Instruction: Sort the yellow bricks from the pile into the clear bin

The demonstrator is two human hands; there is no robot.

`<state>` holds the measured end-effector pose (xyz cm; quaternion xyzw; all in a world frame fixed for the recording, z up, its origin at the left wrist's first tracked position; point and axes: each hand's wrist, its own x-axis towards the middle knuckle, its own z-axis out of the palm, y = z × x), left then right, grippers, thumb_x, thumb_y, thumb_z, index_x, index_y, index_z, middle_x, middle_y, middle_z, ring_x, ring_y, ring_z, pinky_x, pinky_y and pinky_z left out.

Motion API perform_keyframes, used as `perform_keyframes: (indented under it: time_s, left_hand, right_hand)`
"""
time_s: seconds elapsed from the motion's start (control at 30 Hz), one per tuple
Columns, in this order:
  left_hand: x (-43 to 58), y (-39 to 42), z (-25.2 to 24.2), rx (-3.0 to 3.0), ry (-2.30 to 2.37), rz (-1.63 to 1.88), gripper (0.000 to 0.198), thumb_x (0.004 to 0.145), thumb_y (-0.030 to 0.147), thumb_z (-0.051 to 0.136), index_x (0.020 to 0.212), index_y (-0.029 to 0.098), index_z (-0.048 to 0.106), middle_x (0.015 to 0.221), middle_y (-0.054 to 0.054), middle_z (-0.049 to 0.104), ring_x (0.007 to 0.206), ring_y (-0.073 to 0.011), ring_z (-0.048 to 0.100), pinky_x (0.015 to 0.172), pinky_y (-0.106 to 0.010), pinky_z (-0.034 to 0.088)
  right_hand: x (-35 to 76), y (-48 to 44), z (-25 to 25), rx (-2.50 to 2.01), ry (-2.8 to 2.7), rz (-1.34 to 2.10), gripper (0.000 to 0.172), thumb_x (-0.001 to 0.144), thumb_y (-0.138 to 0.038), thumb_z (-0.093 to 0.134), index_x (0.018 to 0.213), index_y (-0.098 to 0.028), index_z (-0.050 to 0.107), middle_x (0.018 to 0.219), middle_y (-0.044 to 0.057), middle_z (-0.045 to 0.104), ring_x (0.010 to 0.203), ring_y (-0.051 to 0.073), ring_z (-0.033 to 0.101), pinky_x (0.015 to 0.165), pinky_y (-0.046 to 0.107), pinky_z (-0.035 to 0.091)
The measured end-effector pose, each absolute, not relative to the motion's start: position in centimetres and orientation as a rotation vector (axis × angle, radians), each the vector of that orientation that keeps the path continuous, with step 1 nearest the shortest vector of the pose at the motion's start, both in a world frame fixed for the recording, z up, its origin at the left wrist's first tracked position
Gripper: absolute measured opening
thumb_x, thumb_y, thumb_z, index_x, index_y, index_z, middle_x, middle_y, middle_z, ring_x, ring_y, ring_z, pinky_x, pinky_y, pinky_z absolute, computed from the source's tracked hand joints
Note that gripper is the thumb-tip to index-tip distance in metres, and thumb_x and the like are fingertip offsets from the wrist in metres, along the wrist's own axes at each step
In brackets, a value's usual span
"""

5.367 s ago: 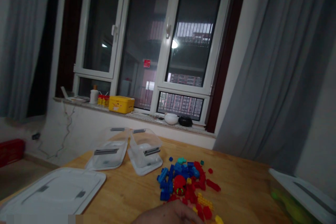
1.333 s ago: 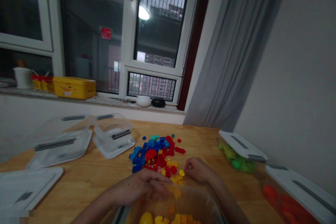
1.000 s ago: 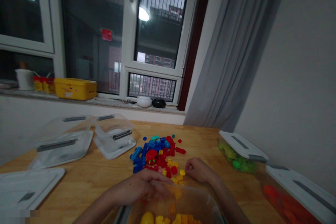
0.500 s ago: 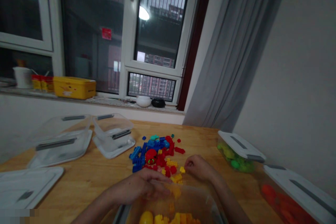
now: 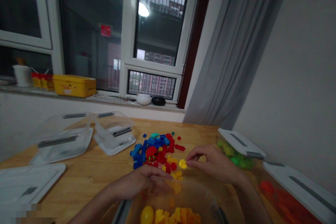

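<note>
Extended forward from its earlier curled position, the right hand (image 5: 216, 163) is now opened out over the table, with its fingertips (image 5: 193, 154) at or touching a round yellow brick (image 5: 182, 163). Whether that brick is gripped cannot be told. The thumb and index finger are only slightly parted around it.

The left hand (image 5: 139, 182) is held low, with the fingers lying together and lightly curved over the near rim of a clear plastic bin (image 5: 199, 196). No item is seen held by it. The bin is placed at 6 o'clock from the wearer, at the table's near edge, and is partly filled with yellow and orange bricks, among them a yellow egg-shaped piece (image 5: 147, 217).

A loose pile of blue, red and yellow toy bricks (image 5: 157, 154) is located at 12 o'clock on the wooden table (image 5: 199, 129), just beyond both hands. A lidded tub of green pieces (image 5: 236, 155) is noted at 2 o'clock and a lidded tub of red pieces (image 5: 288, 196) at 4 o'clock. Two clear tubs (image 5: 63, 136) stand at 10 o'clock, and a white lid (image 5: 28, 178) lies at 9 o'clock.
</note>
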<state>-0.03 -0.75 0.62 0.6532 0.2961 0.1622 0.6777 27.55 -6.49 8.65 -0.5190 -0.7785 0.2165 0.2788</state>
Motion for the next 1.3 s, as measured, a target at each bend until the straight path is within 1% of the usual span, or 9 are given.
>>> perform_keyframes:
  time_s: [0.13, 0.27, 0.47, 0.6, 0.7, 0.9, 1.13, 1.23, 1.3]
  left_hand:
    - [-0.1, -0.5, 0.3, 1.477, 0.654, 0.345, 0.066, 0.058, 0.014, 0.059, 0.120, 0.022, 0.079, 0.123, -0.007, 0.081, 0.115, -0.0275, 0.075, 0.066, -0.022, 0.042]
    - [-0.2, -0.2, -0.2, 1.475, 0.651, 0.356, 0.066, 0.058, 0.013, 0.060, 0.121, 0.022, 0.079, 0.120, -0.006, 0.083, 0.112, -0.0266, 0.076, 0.064, -0.022, 0.041]
    - [-0.1, -0.6, 0.2, 1.415, 0.648, 0.382, 0.061, 0.057, 0.013, 0.064, 0.114, 0.023, 0.082, 0.116, -0.004, 0.084, 0.116, -0.0281, 0.075, 0.080, -0.027, 0.049]
    - [0.0, -0.7, 0.4, 1.405, 0.645, 0.382, 0.059, 0.057, 0.012, 0.062, 0.111, 0.023, 0.083, 0.114, -0.004, 0.085, 0.110, -0.0254, 0.076, 0.072, -0.024, 0.046]
    - [0.0, -0.4, 0.0, 1.410, 0.640, 0.390, 0.060, 0.056, 0.011, 0.062, 0.111, 0.024, 0.083, 0.111, -0.003, 0.085, 0.102, -0.0218, 0.077, 0.067, -0.022, 0.043]
    - [0.0, -0.3, -0.1, 1.432, 0.640, 0.380, 0.063, 0.056, 0.010, 0.059, 0.113, 0.022, 0.082, 0.115, -0.004, 0.084, 0.110, -0.0236, 0.075, 0.077, -0.024, 0.047]
    - [0.0, -0.4, -0.1, 1.403, 0.627, 0.387, 0.062, 0.057, 0.010, 0.061, 0.113, 0.024, 0.083, 0.111, -0.002, 0.085, 0.100, -0.0202, 0.076, 0.072, -0.022, 0.044]
    - [0.0, -0.3, 0.0, 1.410, 0.625, 0.385, 0.063, 0.054, 0.008, 0.061, 0.111, 0.024, 0.083, 0.110, -0.002, 0.085, 0.105, -0.0219, 0.076, 0.071, -0.021, 0.043]
    - [0.0, -0.4, 0.0, 1.416, 0.622, 0.387, 0.061, 0.055, 0.009, 0.062, 0.110, 0.024, 0.084, 0.107, -0.001, 0.086, 0.100, -0.0208, 0.076, 0.068, -0.021, 0.042]
  right_hand:
    - [25.7, -7.2, 8.2, -1.338, -2.185, 0.705, 0.016, 0.087, -0.031, 0.075, 0.090, -0.019, 0.084, 0.089, 0.004, 0.082, 0.085, 0.018, 0.073, 0.078, 0.025, 0.053]
    - [25.3, -6.9, 7.4, -1.331, -2.266, 0.765, 0.017, 0.086, -0.033, 0.075, 0.091, -0.019, 0.084, 0.087, 0.003, 0.082, 0.079, 0.017, 0.072, 0.070, 0.024, 0.050]
    - [26.3, -5.2, 6.5, -1.382, -2.129, 0.729, 0.016, 0.085, -0.030, 0.072, 0.089, -0.018, 0.083, 0.087, 0.004, 0.080, 0.082, 0.018, 0.071, 0.073, 0.024, 0.051]
    - [27.4, -2.0, 3.7, -1.553, -2.070, 0.652, 0.022, 0.090, -0.030, 0.065, 0.096, -0.016, 0.081, 0.089, 0.005, 0.080, 0.080, 0.015, 0.068, 0.068, 0.021, 0.048]
    - [28.2, -0.1, 1.2, -1.679, -2.095, 0.625, 0.021, 0.084, -0.020, 0.064, 0.093, -0.013, 0.081, 0.087, 0.006, 0.080, 0.077, 0.015, 0.067, 0.063, 0.021, 0.044]
    - [28.7, 1.0, -1.9, -1.870, -2.214, 0.674, 0.019, 0.074, -0.020, 0.065, 0.074, -0.015, 0.083, 0.066, 0.002, 0.075, 0.059, 0.013, 0.059, 0.052, 0.022, 0.034]
    - [28.3, 1.1, -3.0, -1.893, -2.310, 0.762, 0.025, 0.069, -0.035, 0.071, 0.079, -0.017, 0.086, 0.070, 0.001, 0.075, 0.063, 0.015, 0.061, 0.052, 0.023, 0.035]
    - [28.2, 1.1, -3.2, -1.912, -2.308, 0.781, 0.027, 0.067, -0.035, 0.071, 0.082, -0.017, 0.086, 0.072, 0.001, 0.075, 0.066, 0.016, 0.063, 0.051, 0.022, 0.036]
    - [28.3, 1.2, -3.3, -1.922, -2.308, 0.780, 0.027, 0.066, -0.031, 0.070, 0.082, -0.017, 0.086, 0.073, 0.001, 0.075, 0.067, 0.016, 0.064, 0.051, 0.022, 0.036]
